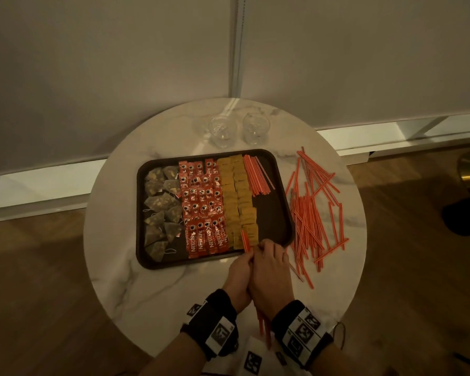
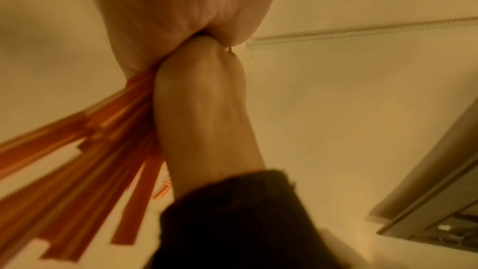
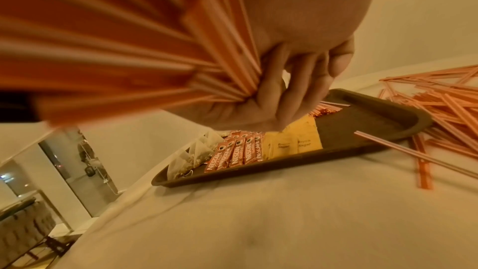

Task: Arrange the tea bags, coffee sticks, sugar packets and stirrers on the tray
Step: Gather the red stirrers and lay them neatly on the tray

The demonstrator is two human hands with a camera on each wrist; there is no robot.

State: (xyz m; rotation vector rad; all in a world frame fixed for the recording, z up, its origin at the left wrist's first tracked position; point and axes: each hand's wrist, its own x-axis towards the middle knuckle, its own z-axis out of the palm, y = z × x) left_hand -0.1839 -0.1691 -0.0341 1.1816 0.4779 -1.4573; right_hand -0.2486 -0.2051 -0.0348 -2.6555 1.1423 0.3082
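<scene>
On the dark tray (image 1: 276,213), left to right, lie tea bags (image 1: 162,202), coffee sticks (image 1: 201,202), sugar packets (image 1: 239,196) and laid stirrers (image 1: 257,176). Only my right wrist view reads "Brown Sugar". My left hand (image 1: 239,275) and right hand (image 1: 269,270), pressed together at the near rim, clasp a stirrer bundle (image 3: 116,48). Loose stirrers (image 1: 312,210) litter the marble table (image 1: 152,289) rightward.

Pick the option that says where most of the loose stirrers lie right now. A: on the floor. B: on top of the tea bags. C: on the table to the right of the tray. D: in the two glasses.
C: the head view shows the scattered loose stirrers on the marble table just right of the tray, while a neat row of stirrers already lies in the tray's far right corner.
</scene>
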